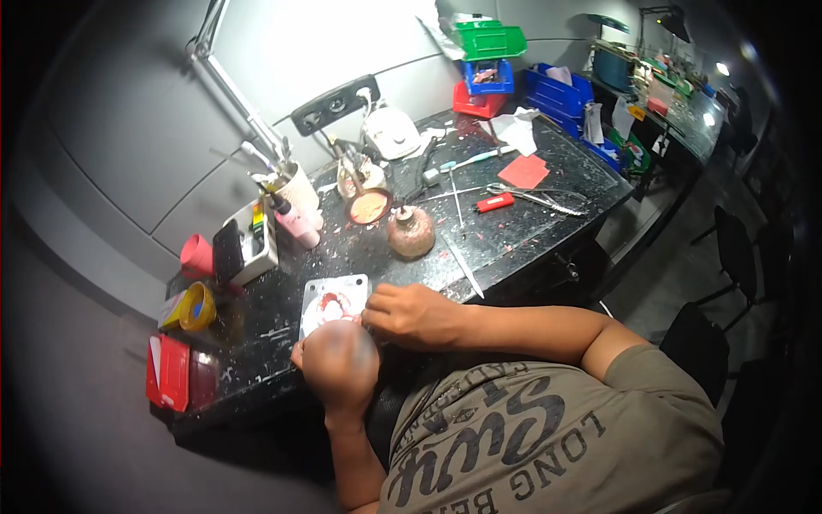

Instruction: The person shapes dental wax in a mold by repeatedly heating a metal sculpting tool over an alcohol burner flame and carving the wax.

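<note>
My right hand [409, 317] is closed, its fingers curled beside a light grey plate [307, 313] near the bench's front edge. Something small and pink shows at its fingertips, too small to name. My left hand [341, 364] lies at the near side of the plate, smeared by blur, so its fingers are mostly hidden. On the plate sits a horseshoe-shaped, red-and-white piece that looks like a dental wax model [332, 301]. Just beyond the hands stands a round, pinkish spirit lamp [411, 231], with a slim pale tool [463, 267] to its right.
A red lighter [495, 202], red wax sheets [524, 171] and thin hand tools lie at the right. An orange-filled dish [368, 206], pink bottle [297, 224] and white organizer [257, 257] stand farther back. Yellow cup [198, 307] and red box [168, 372] sit left; stacked bins [488, 41] behind.
</note>
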`<action>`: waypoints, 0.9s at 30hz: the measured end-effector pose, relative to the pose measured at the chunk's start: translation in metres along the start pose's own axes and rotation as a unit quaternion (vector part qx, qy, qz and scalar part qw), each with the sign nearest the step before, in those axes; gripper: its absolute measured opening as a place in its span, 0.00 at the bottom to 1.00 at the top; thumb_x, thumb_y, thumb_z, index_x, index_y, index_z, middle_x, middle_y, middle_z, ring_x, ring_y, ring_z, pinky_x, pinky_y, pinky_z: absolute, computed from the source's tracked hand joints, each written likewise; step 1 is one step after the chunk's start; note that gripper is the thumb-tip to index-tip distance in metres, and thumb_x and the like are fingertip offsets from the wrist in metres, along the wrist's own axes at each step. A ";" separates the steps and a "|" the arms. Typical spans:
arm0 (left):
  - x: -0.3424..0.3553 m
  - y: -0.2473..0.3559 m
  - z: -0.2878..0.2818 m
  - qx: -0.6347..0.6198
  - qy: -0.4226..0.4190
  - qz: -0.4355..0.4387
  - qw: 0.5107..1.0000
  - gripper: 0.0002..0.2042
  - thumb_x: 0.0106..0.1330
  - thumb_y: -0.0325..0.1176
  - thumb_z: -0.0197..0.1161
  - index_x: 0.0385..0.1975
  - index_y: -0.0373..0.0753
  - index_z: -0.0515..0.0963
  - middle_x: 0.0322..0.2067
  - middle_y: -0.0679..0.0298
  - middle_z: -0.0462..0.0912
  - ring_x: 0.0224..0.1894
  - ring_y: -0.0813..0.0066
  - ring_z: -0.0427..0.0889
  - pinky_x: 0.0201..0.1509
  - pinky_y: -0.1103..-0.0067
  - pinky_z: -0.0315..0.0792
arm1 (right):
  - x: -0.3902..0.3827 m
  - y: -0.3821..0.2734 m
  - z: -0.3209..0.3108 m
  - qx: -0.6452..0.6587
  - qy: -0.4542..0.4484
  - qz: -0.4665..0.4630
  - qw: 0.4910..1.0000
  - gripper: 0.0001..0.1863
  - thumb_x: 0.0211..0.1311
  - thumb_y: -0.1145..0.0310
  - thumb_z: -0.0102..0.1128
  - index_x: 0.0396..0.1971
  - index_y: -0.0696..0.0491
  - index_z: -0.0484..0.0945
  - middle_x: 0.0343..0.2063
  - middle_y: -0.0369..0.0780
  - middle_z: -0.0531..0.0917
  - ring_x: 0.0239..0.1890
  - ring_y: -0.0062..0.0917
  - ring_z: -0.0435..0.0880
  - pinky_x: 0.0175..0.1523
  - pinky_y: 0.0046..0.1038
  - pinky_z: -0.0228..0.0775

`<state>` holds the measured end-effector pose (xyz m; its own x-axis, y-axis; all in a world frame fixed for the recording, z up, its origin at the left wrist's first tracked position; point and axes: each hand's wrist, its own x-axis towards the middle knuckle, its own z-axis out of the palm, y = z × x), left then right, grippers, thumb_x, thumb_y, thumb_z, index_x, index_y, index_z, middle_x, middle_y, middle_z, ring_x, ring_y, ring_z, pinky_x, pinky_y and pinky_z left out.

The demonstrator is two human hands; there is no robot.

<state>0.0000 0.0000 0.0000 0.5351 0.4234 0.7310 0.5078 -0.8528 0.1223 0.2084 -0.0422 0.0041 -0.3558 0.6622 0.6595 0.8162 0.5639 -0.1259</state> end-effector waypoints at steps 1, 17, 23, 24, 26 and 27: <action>0.000 -0.002 -0.001 0.002 0.005 0.002 1.000 0.20 0.51 0.35 0.77 0.48 0.44 0.89 0.43 0.62 0.77 0.47 0.63 0.77 0.62 0.60 0.63 | 0.003 -0.003 -0.002 -0.036 -0.013 -0.026 0.999 0.17 0.54 0.66 0.66 0.43 0.57 0.80 0.38 0.39 0.79 0.43 0.31 0.81 0.40 0.30 0.80; 0.006 0.005 0.002 0.012 0.002 -0.001 1.000 0.19 0.53 0.34 0.76 0.47 0.42 0.89 0.41 0.62 0.77 0.45 0.62 0.77 0.60 0.61 0.64 | -0.009 -0.002 0.004 -0.040 -0.002 0.032 0.999 0.10 0.57 0.67 0.65 0.36 0.55 0.79 0.33 0.39 0.79 0.40 0.33 0.82 0.37 0.33 0.79; 0.001 0.007 -0.001 0.005 0.011 -0.014 1.000 0.19 0.55 0.39 0.79 0.47 0.42 0.88 0.42 0.62 0.79 0.47 0.63 0.77 0.61 0.61 0.63 | -0.003 0.006 -0.021 0.037 0.043 0.106 0.993 0.10 0.54 0.70 0.72 0.33 0.54 0.80 0.32 0.42 0.81 0.38 0.41 0.84 0.39 0.39 0.78; 0.003 0.006 0.003 -0.005 0.021 -0.012 1.000 0.22 0.54 0.39 0.79 0.49 0.41 0.87 0.42 0.62 0.80 0.48 0.62 0.78 0.62 0.61 0.63 | -0.002 0.006 -0.027 0.052 0.044 0.111 0.992 0.09 0.53 0.70 0.71 0.32 0.54 0.80 0.31 0.43 0.81 0.37 0.42 0.84 0.39 0.41 0.78; 0.003 0.004 0.006 -0.010 0.030 -0.018 0.999 0.26 0.53 0.40 0.80 0.53 0.38 0.85 0.44 0.61 0.81 0.50 0.62 0.78 0.63 0.60 0.62 | 0.005 0.002 -0.028 0.073 0.042 0.120 0.989 0.07 0.54 0.70 0.70 0.31 0.54 0.81 0.29 0.43 0.81 0.35 0.43 0.84 0.38 0.42 0.78; 0.001 0.003 0.008 -0.013 0.027 -0.020 0.999 0.29 0.52 0.41 0.80 0.54 0.37 0.83 0.44 0.60 0.82 0.51 0.62 0.79 0.63 0.60 0.62 | 0.007 -0.001 -0.029 0.077 0.033 0.124 0.989 0.07 0.54 0.71 0.69 0.31 0.54 0.81 0.29 0.43 0.81 0.35 0.42 0.84 0.38 0.42 0.78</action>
<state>0.0076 0.0000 -0.0039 0.4767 0.4414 0.7602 0.5099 -0.8433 0.1699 0.2178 -0.0523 0.0306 -0.1187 0.7584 0.6409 0.7934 0.4606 -0.3980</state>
